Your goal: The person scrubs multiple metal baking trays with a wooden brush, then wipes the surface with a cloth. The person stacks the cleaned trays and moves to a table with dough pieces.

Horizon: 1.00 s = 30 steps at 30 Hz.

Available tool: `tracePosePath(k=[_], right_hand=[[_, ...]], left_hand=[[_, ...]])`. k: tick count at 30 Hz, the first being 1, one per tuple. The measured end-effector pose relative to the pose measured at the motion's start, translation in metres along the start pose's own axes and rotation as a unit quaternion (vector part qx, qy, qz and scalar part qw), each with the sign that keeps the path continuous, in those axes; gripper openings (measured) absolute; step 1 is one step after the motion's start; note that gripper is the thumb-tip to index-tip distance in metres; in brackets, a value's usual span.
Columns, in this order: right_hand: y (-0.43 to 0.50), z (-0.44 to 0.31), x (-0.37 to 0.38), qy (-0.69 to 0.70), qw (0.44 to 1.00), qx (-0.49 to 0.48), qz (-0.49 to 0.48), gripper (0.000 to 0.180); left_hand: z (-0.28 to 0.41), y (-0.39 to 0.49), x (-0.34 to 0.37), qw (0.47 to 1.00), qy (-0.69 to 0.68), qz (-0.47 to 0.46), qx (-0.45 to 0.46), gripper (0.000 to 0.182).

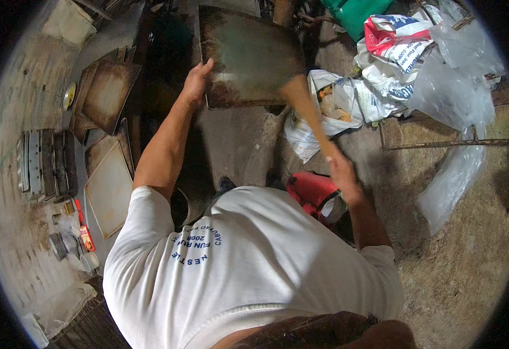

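Note:
My left hand (pixel 198 83) grips the left edge of a dark, browned metal baking sheet (pixel 250 56), its thumb on the upper face. The sheet is held out in front of me, over the floor. My right hand (pixel 342 172) is closed around the narrow end of a flat tan tool (pixel 309 111), apparently wooden. Motion blurs the tool, so I cannot tell whether it is a brush or a scraper. Its wide end lies over the sheet's lower right edge; whether it touches the metal is unclear.
Browned baking sheets (pixel 110 98) and a paler sheet (pixel 108 187) lie at left, near stacked metal pans (pixel 47 163). At right are a white bag of scraps (pixel 333 102), printed flour sacks (pixel 394 43), clear plastic (pixel 451 187) and a thin stick (pixel 451 144). A red item (pixel 309 187) is beside me.

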State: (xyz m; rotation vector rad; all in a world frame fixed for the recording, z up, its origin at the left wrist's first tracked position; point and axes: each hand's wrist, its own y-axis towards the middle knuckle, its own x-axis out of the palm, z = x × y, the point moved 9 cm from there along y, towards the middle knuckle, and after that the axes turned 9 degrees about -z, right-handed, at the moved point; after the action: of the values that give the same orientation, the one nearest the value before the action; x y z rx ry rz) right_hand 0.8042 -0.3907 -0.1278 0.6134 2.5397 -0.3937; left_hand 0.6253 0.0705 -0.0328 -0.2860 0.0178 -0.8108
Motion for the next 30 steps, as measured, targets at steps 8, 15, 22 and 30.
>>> tracePosePath(k=[8,15,22,30], right_hand=[[0.005,0.076,-0.03,-0.007,0.977,0.033,0.209,0.043],[0.085,0.003,0.048,0.031,0.982,0.18,0.039,0.029],[0.113,-0.103,0.023,-0.036,0.992,0.01,0.12,0.041],[0.086,0.0,0.061,0.068,0.953,0.294,0.02,0.039]], left_hand=[[0.026,-0.036,0.038,0.997,-0.057,-0.043,-0.01,0.051],[0.009,-0.074,0.035,0.998,-0.056,-0.038,-0.009,0.044],[-0.023,-0.097,-0.021,0.999,-0.031,0.014,-0.011,0.04],[-0.012,-0.131,-0.093,0.985,-0.15,0.073,0.045,0.045]])
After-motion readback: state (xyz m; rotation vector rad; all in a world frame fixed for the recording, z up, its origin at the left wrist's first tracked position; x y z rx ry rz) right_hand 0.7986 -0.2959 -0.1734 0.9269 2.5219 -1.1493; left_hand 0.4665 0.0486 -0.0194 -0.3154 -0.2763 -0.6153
